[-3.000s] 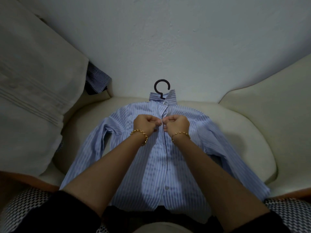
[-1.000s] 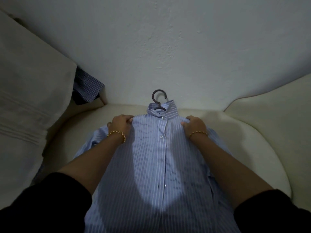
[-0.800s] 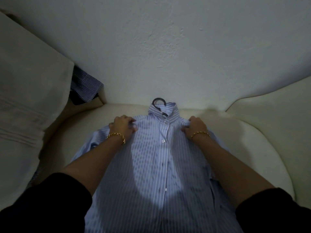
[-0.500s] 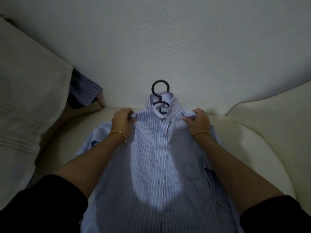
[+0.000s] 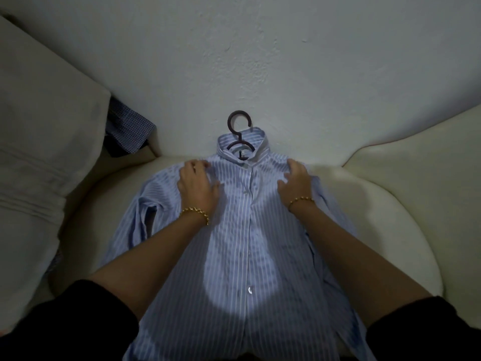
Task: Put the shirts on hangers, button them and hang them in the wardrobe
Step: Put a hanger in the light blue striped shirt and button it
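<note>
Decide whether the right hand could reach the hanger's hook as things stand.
Probably yes: the right hand rests on the shirt beside the collar, and the hook stands bare above it, nothing between.

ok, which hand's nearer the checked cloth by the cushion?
Left. The left hand rests on the shirt at the shoulder on that side, below and right of the checked cloth; the right hand is on the far shoulder.

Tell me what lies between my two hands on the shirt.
In the head view, only the striped shirt lies there: its button strip runs between your left hand and right hand. The collar and hanger hook sit beyond that gap.
</note>
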